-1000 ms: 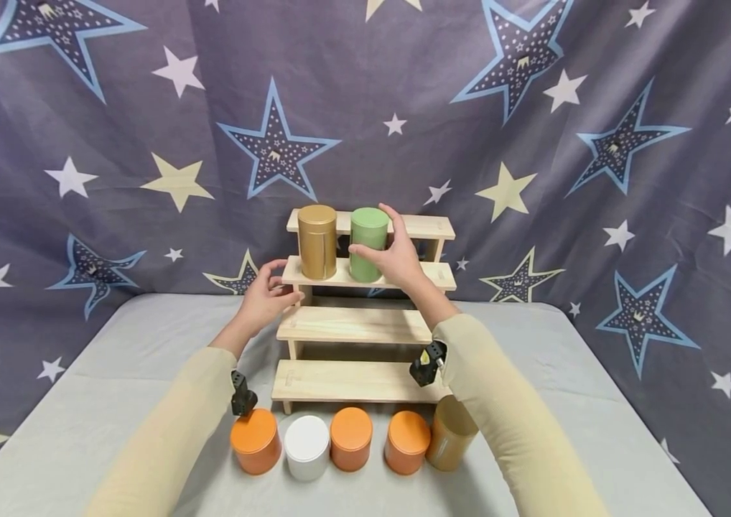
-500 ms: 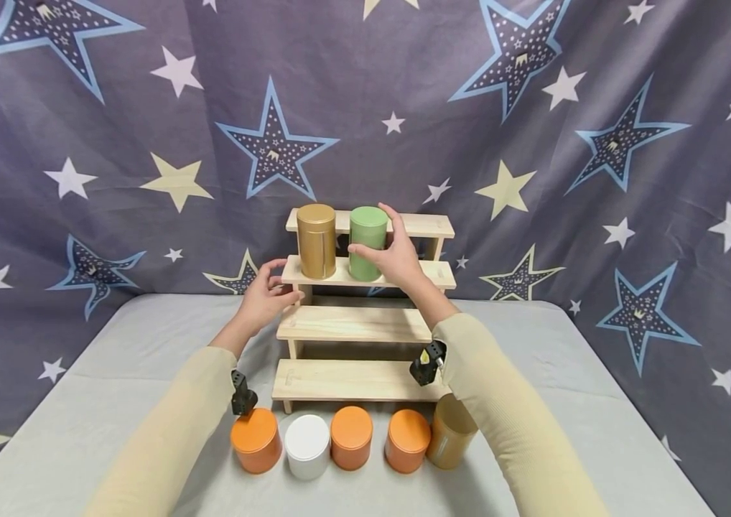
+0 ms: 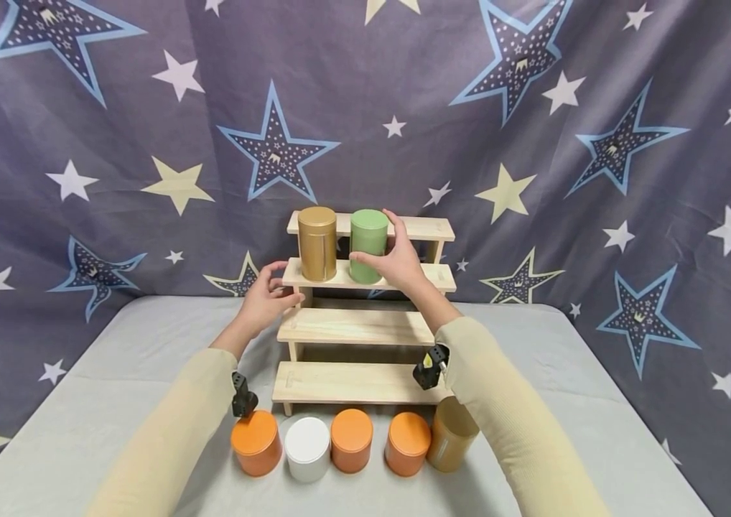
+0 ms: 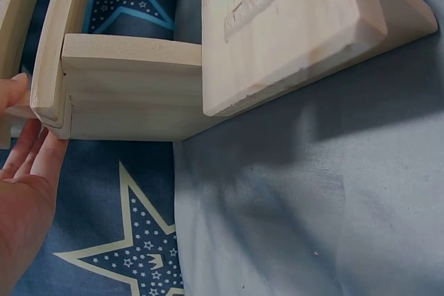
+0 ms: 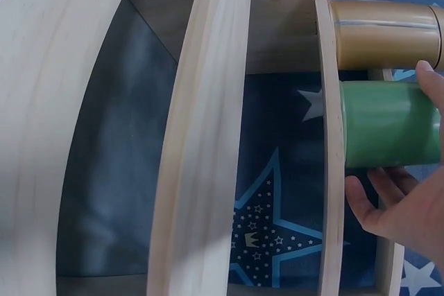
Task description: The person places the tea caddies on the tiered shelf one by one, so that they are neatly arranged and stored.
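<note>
A green can (image 3: 367,238) held on a stepped rack (image 3: 352,324)

Just above frame centre, the right hand (image 3: 400,264) has its grip clamped on the green can, upright on the rack's second-highest board with a gold can (image 3: 317,245) just to its left; the left hand (image 3: 263,300) has its grip closed round the rack's left end

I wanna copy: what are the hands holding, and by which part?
Right hand: green canister, by its sides. Left hand: wooden stepped shelf, by its left end.
</note>
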The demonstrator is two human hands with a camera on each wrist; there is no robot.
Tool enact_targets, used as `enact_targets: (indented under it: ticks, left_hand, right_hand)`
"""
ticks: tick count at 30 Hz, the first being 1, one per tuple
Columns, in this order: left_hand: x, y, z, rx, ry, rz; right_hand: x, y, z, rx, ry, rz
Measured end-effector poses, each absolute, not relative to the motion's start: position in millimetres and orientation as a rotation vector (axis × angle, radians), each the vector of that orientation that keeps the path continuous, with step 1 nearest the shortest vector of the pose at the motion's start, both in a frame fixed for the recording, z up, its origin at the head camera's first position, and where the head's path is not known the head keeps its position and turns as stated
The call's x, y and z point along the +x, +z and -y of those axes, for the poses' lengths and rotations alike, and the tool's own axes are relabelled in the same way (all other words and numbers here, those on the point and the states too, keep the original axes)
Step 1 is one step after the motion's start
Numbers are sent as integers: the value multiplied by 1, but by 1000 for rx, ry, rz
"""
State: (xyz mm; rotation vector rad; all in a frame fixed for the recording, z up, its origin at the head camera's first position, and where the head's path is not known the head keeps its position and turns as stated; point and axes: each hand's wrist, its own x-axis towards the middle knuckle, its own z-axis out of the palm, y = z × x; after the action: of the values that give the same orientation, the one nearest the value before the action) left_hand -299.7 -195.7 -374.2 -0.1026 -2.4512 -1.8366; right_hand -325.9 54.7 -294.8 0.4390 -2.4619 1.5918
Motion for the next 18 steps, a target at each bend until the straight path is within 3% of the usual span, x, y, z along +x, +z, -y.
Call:
enact_targets:
  ticks: [18]
  left_hand:
    - [-300,-377,196,-116,-1826,2439]
  right_hand:
    - [-315,-289,-70,442,1664,2434]
